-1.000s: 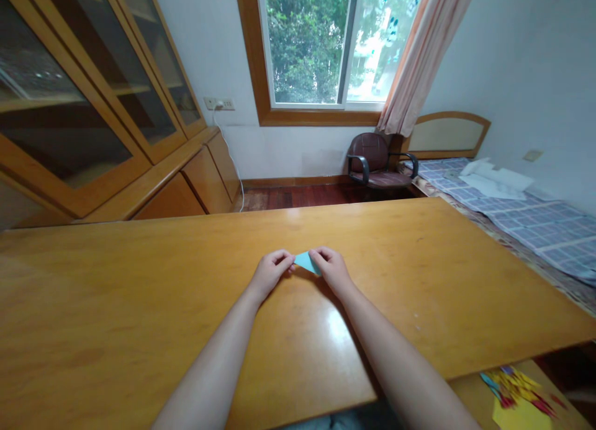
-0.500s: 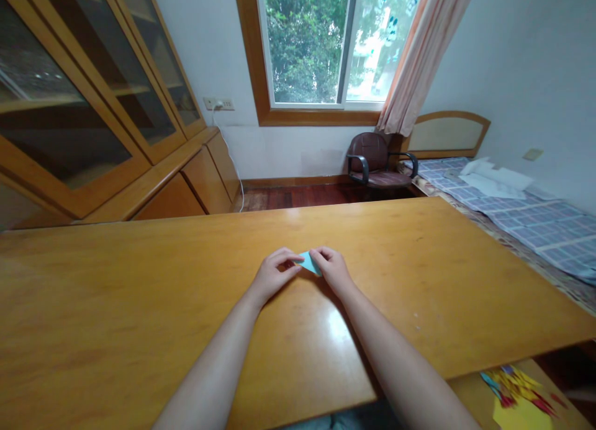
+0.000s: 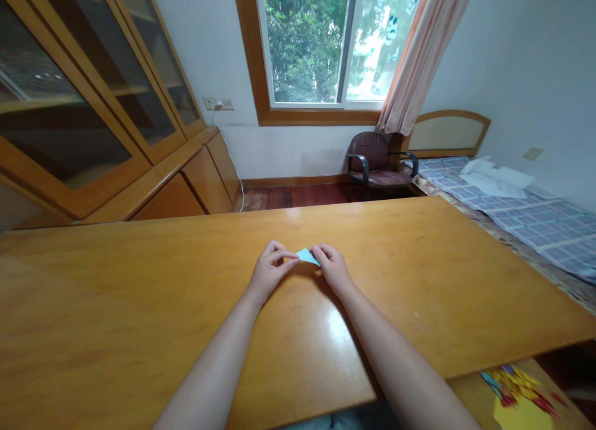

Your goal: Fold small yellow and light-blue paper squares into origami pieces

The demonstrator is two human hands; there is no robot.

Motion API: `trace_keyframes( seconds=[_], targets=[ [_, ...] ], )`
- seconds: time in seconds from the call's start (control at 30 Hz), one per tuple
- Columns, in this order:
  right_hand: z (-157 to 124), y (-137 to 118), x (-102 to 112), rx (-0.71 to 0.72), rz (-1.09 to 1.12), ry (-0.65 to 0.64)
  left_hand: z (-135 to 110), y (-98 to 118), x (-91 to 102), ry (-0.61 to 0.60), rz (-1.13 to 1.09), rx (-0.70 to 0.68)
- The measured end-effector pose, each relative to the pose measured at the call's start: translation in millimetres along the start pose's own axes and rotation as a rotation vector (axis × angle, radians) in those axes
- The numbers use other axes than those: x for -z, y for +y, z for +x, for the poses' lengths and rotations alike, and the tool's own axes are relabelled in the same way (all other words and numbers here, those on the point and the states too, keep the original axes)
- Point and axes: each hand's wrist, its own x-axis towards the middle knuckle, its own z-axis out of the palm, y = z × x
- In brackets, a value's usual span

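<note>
A small light blue folded paper (image 3: 307, 255) lies on the wooden table (image 3: 139, 306) near its middle. My left hand (image 3: 269, 270) has curled fingers, with a fingertip pressing the paper's left corner. My right hand (image 3: 332, 268) pinches the paper's right side, its fingers bent over the edge. Most of the paper is hidden beneath both hands, and only a small triangle shows between them.
A stack of coloured papers (image 3: 516, 393) lies on a lower surface at the bottom right. Glass-door cabinets (image 3: 93, 120) line the left wall. A brown armchair (image 3: 375, 162) stands under the window, and a bed (image 3: 521, 213) runs along the right.
My left hand has slid a little to the right over the paper, so less blue shows. The visible piece has flattened and moved slightly away from me.
</note>
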Motion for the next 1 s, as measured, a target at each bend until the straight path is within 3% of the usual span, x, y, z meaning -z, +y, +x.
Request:
trace_keyframes(
  seconds=[0.17,0.4,0.63,1.0],
  targets=[
    [-0.7,-1.6,2.0,0.087,0.038,0.059,2.0,-0.6,0.1,0.087,0.037,-0.002],
    [-6.5,-13.2,1.9,0.207,-0.086,-0.061,3.0,2.3,0.4,-0.036,-0.036,0.042],
    [-7.0,-9.1,2.1,0.192,-0.104,-0.085,4.6,6.2,0.1,-0.066,-0.059,0.121],
    [-5.9,-7.3,0.3,0.184,-0.129,-0.109,4.2,5.9,-0.5,-0.119,-0.015,0.131]
  ],
)
